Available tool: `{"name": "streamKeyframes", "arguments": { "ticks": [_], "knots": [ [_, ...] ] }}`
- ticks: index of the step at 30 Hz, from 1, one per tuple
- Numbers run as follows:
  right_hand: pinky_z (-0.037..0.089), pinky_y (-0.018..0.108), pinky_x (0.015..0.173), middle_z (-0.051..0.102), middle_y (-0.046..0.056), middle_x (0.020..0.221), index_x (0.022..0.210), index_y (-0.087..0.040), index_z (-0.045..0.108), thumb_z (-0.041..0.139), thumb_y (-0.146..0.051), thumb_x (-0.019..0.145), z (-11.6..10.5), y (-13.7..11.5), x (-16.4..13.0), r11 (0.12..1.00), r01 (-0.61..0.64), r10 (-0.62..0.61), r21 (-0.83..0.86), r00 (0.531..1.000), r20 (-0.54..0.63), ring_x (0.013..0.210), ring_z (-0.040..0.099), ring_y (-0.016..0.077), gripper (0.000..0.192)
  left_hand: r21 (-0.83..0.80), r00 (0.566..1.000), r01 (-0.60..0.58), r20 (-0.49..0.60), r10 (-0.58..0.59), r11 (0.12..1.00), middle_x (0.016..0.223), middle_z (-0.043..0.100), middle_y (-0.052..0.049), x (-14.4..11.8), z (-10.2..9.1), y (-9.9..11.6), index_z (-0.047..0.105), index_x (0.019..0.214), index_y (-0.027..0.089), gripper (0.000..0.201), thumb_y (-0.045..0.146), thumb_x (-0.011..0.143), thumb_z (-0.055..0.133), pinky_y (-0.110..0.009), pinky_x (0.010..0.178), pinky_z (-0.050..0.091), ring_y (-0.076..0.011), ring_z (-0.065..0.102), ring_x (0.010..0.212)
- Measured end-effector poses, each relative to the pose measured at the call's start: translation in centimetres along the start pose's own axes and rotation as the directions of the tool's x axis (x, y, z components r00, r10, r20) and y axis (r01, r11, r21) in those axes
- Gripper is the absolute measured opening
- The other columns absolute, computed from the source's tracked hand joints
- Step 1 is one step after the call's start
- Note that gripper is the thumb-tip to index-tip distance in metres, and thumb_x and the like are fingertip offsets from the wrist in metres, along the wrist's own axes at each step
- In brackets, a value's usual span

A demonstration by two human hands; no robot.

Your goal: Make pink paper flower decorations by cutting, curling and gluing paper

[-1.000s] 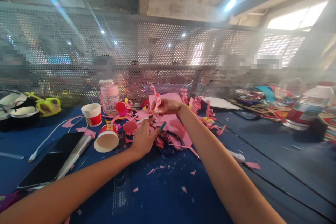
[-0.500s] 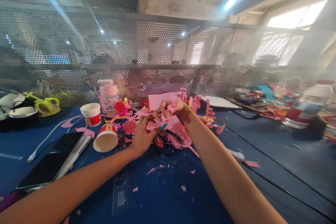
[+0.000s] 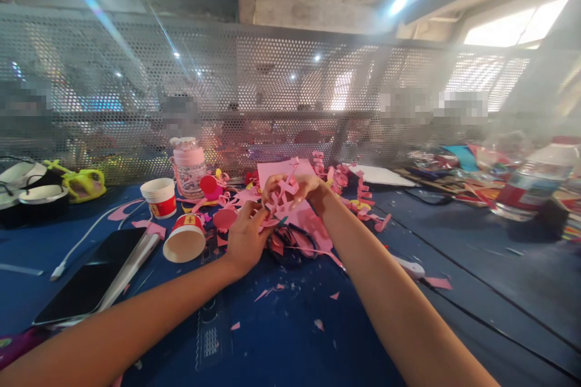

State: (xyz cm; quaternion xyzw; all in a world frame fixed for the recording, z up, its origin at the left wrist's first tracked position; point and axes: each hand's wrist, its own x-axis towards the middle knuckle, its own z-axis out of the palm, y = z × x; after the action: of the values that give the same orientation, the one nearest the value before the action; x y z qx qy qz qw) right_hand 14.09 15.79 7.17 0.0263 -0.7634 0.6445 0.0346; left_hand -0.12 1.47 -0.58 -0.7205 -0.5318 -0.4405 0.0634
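Note:
Both hands meet above the middle of the blue table (image 3: pixel 290 338). My right hand (image 3: pixel 295 187) pinches a curled pink paper cut-out (image 3: pixel 282 195), which sticks up between its fingers. My left hand (image 3: pixel 245 236) reaches up from below and touches the lower end of the same pink cut-out with its fingertips. Under the hands lie a pink paper sheet (image 3: pixel 281 170) and a heap of pink paper scraps (image 3: pixel 295 242). A thin teal-tipped stick shows between the hands; which hand holds it I cannot tell.
Left of the hands a paper cup (image 3: pixel 185 240) lies on its side, another cup (image 3: pixel 158 196) stands upright, and a pink-lidded jar (image 3: pixel 188 163) stands behind. A phone (image 3: pixel 93 275) and white cable lie at left. A water bottle (image 3: pixel 531 184) stands at right. A perforated metal screen (image 3: pixel 290 91) closes the back.
My right hand came down from the raised position toward my left hand. My left hand rose and took hold of the lower end of the pink cut-out.

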Motion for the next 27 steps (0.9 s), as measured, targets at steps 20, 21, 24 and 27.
{"name": "streamKeyframes", "arguments": {
  "ticks": [20,21,24,27],
  "knots": [
    [0.048,0.026,0.072,0.066,0.004,0.075,0.076,-0.014,0.068,0.074,-0.028,0.064,3.2,-5.4,1.0,0.865,-0.351,0.149,-0.359,0.862,-0.484,0.08,0.058,0.0157,0.019,0.18,0.998,0.018,0.062,-0.03,0.983,0.102,0.058,-0.004,0.3,-0.2,-0.8,0.062,0.083,0.02,0.009,0.016,0.081,0.054,-0.025,0.055,0.042,-0.0172,0.062,0.077],
    [0.048,0.027,0.071,0.065,0.004,0.074,0.075,-0.015,0.068,0.074,-0.03,0.064,3.3,-5.4,1.0,0.859,-0.354,0.148,-0.37,0.863,-0.483,0.079,0.058,0.0156,0.02,0.166,0.998,0.017,0.051,-0.026,0.986,0.103,0.058,-0.004,0.3,-0.2,-0.9,0.062,0.083,0.02,0.009,0.016,0.082,0.054,-0.025,0.057,0.043,-0.0173,0.062,0.079],
    [0.047,0.027,0.065,0.061,0.002,0.064,0.065,-0.015,0.065,0.075,-0.035,0.063,3.2,-5.1,1.2,0.826,-0.408,0.15,-0.388,0.824,-0.546,0.07,0.056,0.0144,0.022,0.126,0.999,0.025,0.024,-0.029,0.992,0.106,0.058,-0.004,0.4,-0.3,-1.0,0.063,0.086,0.021,0.01,0.016,0.081,0.055,-0.026,0.064,0.045,-0.018,0.062,0.084],
    [0.046,0.027,0.061,0.058,0.001,0.059,0.06,-0.015,0.06,0.076,-0.037,0.062,3.0,-4.9,1.3,0.802,-0.455,0.147,-0.388,0.78,-0.609,0.064,0.054,0.0132,0.027,0.114,0.998,0.066,0.015,-0.068,0.991,0.11,0.055,-0.006,0.5,-0.3,-1.1,0.062,0.093,0.02,0.016,0.016,0.079,0.058,-0.027,0.066,0.046,-0.0193,0.061,0.087]
  ]
}}
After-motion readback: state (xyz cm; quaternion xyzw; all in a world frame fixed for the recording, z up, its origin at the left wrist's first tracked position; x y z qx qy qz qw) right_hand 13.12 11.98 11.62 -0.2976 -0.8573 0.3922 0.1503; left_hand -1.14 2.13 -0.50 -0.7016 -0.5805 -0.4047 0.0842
